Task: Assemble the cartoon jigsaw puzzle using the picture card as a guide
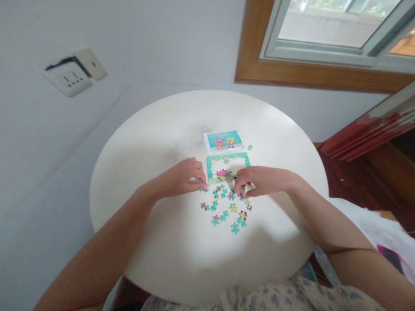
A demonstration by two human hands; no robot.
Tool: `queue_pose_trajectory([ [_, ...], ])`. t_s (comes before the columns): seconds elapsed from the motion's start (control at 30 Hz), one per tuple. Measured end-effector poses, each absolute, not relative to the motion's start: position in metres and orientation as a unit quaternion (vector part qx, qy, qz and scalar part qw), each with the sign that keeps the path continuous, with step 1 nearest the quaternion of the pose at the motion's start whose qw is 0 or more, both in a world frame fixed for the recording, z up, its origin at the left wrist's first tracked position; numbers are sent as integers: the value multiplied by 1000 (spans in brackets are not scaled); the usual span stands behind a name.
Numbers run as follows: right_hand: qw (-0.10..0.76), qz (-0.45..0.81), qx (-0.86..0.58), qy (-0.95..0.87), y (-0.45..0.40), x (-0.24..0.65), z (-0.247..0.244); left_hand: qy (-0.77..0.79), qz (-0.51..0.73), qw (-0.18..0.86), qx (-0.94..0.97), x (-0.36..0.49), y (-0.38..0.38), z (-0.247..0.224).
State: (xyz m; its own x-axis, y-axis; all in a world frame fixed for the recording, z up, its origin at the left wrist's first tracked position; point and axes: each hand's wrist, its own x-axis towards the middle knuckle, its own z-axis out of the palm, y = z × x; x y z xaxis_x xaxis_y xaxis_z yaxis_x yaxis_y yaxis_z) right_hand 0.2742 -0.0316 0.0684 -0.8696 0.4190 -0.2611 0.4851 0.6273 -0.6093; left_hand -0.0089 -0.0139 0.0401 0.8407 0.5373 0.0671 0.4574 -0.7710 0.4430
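A jigsaw puzzle (210,169) lies partly assembled on the table, its turquoise border joined and a pink cartoon figure inside. My left hand (191,177) is at its lower left corner, thumb and forefinger pinched on a small puzzle piece (205,188). Over the lower right corner is my right hand (248,180), fingers bent down and apart above the loose pieces, which it partly hides. Several loose puzzle pieces (233,208) in turquoise, pink and yellow are scattered below the puzzle.
Behind the puzzle lies a picture card (223,141) with the cartoon figures. A single turquoise piece (249,147) sits right of it. The round white table (155,250) stands near a wall with a socket (69,77) and a wood-framed window (253,71).
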Motion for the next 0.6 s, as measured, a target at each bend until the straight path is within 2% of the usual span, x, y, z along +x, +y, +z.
queue_pose_trajectory([
  [0.33,22,-340,238,909,-35,269,64,280,85,194,937,-13,-10,38],
  [0.6,52,-337,254,905,-36,273,65,286,93,206,931,-10,-13,39],
])
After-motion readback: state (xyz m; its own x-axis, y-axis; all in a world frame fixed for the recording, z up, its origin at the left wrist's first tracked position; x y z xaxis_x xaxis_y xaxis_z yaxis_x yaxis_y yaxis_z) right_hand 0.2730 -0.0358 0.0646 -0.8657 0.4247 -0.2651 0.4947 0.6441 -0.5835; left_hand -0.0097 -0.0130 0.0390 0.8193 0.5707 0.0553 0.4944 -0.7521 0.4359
